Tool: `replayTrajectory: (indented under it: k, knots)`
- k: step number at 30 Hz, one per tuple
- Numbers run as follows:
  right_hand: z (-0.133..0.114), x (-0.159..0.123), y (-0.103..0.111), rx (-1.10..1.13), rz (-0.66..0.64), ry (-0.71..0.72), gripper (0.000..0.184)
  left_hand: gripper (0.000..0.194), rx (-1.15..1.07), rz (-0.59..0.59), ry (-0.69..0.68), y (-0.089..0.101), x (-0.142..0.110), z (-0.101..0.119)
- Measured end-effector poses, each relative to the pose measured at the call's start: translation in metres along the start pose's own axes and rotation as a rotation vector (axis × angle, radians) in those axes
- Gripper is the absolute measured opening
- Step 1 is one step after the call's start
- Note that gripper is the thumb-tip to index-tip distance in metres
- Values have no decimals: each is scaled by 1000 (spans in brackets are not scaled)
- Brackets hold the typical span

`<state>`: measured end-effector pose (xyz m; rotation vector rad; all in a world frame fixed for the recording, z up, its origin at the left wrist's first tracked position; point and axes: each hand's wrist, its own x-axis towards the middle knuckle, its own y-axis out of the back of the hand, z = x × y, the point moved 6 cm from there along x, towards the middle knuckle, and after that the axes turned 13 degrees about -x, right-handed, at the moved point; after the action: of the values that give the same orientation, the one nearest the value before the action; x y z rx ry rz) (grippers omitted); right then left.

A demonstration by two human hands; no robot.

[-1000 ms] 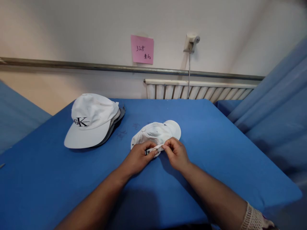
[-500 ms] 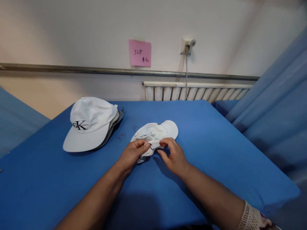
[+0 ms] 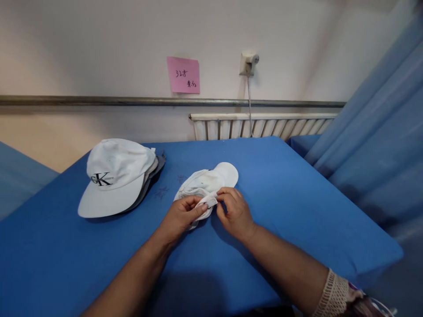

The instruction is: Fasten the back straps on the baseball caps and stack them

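Observation:
A white baseball cap (image 3: 203, 179) lies on the blue-covered table, its brim pointing away to the right and its inside partly showing. Along its near edge, my left hand (image 3: 181, 215) pinches the band between thumb and fingers. Close beside it, my right hand (image 3: 234, 212) is closed with thumb and forefinger at the end of a small white strap or tag (image 3: 210, 202) on that band. Whether this piece is a strap or a label is too small to tell. The fingertips hide part of the cap's edge.
On the table's left stands a stack of caps, a white cap with black letters (image 3: 114, 178) on top and darker ones below. The blue table cover (image 3: 297, 229) meets a wall with a radiator (image 3: 264, 125), metal rail (image 3: 132, 101) and socket (image 3: 247, 65). A blue curtain (image 3: 376, 132) hangs right.
Both hands have turned the cap's near band, bringing the small white strap or tag into sight. My right hand shifted along the band. The whole view has drifted slightly.

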<state>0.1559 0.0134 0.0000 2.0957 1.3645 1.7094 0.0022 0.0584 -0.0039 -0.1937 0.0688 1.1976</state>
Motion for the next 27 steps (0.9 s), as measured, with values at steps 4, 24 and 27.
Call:
replayTrajectory:
  k: [4, 24, 27]
  knots:
    - [1, 3, 11, 0, 25, 0, 16, 15, 461, 111, -228, 5, -4, 19]
    - [18, 6, 11, 167, -269, 40, 26, 20, 562, 26, -307, 4, -10, 22]
    - [12, 7, 10, 184, -289, 79, 23, 20, 691, -37, -426, -3, -13, 22]
